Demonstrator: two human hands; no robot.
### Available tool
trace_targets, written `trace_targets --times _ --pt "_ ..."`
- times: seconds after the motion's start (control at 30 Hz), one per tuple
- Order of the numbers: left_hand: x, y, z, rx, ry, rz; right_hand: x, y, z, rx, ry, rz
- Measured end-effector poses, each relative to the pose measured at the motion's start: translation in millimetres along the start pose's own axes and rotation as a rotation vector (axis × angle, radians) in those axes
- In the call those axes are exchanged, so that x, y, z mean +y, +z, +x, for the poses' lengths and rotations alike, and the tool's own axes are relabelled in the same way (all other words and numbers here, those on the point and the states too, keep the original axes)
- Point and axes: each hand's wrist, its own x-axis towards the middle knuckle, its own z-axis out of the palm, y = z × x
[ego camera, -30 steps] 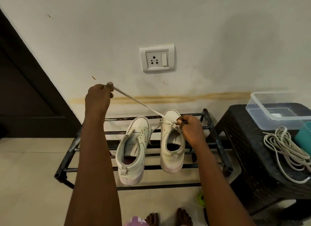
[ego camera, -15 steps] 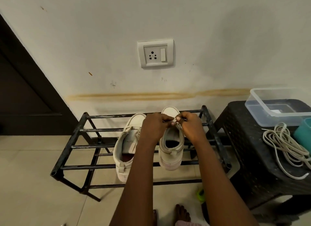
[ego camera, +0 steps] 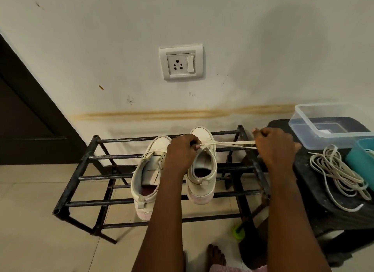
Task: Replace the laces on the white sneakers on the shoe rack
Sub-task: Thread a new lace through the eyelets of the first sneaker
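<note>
From my end, both hands are on the right sneaker (ego camera: 202,170), which stands toe to the wall on the shoe rack (ego camera: 121,156), just beside the left sneaker (ego camera: 149,174). The left hand (ego camera: 182,150) sits over the eyelets with its fingers (ego camera: 195,145) curled, pinching the lace (ego camera: 228,144) where it leaves the shoe. I judge this is to anchor the shoe so that it does not slide on the open bars. The right hand (ego camera: 275,148) is out to the side with its fingers closed round the same lace, which runs taut and nearly level between the two hands. That reads to me as drawing a length through an eyelet. I cannot tell from here which eyelet it passes through, nor whether this is the old lace or a new one. The left sneaker's tongue area shows no lace. The rack is black metal rails on a pale tiled floor (ego camera: 30,221), set against a cream wall (ego camera: 263,49) with a brownish streak and a socket (ego camera: 180,62). A dark door (ego camera: 24,120) lies to the left. To the right, a dark stool (ego camera: 323,211) carries a clear tub (ego camera: 327,126), a teal container (ego camera: 362,160) and a loose coil of laces (ego camera: 340,170), kept within reach.
</note>
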Motion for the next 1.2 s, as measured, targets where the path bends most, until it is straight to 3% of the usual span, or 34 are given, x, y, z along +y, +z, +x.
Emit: trace_targets --times 0.1,0.17,0.23,0.33,0.43,0.57,0.73,0.97,1.1,1.2 --pt "-3 -1 0 0.016 -0.023 -0.033 6 -11 3 0.106 0.150 -0.046" --pt "-4 -1 1 0.006 -0.037 -0.052 6 -12 3 0.086 0.180 -0.065" --pt "-4 0 2 -0.012 -0.037 -0.061 1 -7 3 -0.017 0.102 0.044" --pt "-3 1 3 -0.025 -0.013 -0.079 -21 12 -5 -0.339 -0.122 0.376" --pt "-4 -1 3 -0.019 0.026 -0.117 -43 35 -17 -0.521 -0.244 0.355" --pt "-5 -2 3 -0.038 0.047 -0.172 -46 48 -18 -0.458 -0.214 0.341" --pt "-15 -4 7 -0.042 0.045 -0.145 -36 39 -16 -0.250 -0.072 0.361" --pt "-20 3 3 -0.023 -0.050 0.019 -27 45 -22 -0.245 0.110 0.372" --pt "-18 -3 4 -0.152 -0.063 0.041 -21 35 -18 -0.521 0.000 0.365" --pt "-15 -14 7 -0.223 -0.087 -0.039 -10 24 -14 -0.721 -0.018 0.511"
